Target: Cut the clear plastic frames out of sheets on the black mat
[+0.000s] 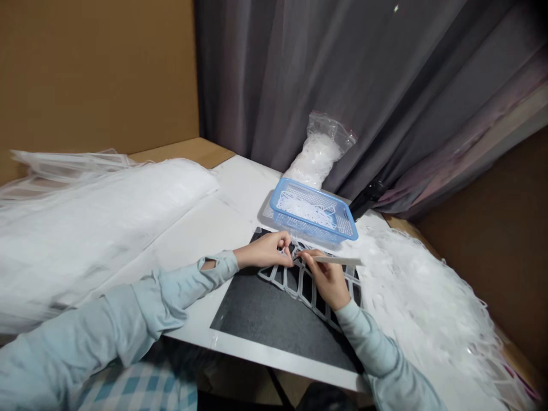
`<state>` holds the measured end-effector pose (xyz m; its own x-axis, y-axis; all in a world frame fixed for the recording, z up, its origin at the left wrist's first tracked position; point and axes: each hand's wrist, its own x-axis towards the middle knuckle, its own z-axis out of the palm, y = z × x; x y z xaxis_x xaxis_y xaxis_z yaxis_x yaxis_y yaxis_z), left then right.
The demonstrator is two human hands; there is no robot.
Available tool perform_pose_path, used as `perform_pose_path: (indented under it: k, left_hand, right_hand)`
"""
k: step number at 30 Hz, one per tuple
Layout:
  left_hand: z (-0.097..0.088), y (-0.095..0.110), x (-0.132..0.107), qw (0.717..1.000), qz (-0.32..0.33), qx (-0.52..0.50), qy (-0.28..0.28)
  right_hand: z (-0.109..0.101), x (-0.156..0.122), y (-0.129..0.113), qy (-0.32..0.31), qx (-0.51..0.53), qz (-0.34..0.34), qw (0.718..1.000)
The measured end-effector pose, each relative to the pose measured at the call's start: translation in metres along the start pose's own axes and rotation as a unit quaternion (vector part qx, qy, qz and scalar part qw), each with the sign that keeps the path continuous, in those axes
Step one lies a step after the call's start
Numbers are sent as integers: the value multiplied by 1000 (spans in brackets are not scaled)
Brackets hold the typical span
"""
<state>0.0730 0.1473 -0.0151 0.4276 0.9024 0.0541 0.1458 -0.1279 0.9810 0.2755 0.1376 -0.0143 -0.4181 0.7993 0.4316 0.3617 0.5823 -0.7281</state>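
Observation:
On a black mat (257,319) lies a white, translucent lattice piece (280,278) with ladder-like openings, plastic by its look. My left hand (265,249) is closed, thumb and finger pinched at the upper part of this lattice. From the right, my right hand (327,279) grips a slim pale stick-like tool (340,261), whose tail end points right. Its tip is hidden between the two hands, close to the left fingertips. Just beyond the hands stands a blue mesh basket (295,229) holding small white pieces (306,208).
A clear zip bag (314,154) of white pieces stands behind the basket. Large heaps of white translucent pieces lie at left (98,222) and right (428,302). A black object (368,197) leans near the grey curtain (321,63). Brown boards (98,74) flank the white table (188,251).

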Motion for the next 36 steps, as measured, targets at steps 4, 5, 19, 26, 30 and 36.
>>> perform_pose_path:
  k: [4, 5, 19, 26, 30, 36]
  left_hand:
    - [-8, 3, -3, 997, 20, 67, -11]
    - [-11, 4, -4, 994, 35, 104, -6]
    - [-20, 5, -4, 937, 133, 316, -66]
    - [-21, 6, -3, 934, 136, 322, -69]
    - [-21, 7, -3, 931, 136, 330, -73]
    - [-23, 11, -3, 928, 129, 332, -106]
  right_hand:
    - [-3, 2, 0, -28, -7, -22, 999]
    - [-4, 2, 0, -36, -8, -28, 999]
    - [-10, 3, -2, -82, 0, -48, 995]
    - [-7, 2, 4, -92, -3, -64, 994]
    - [-7, 3, 2, -94, -13, -77, 993]
    - [-18, 6, -1, -116, -62, -83, 988]
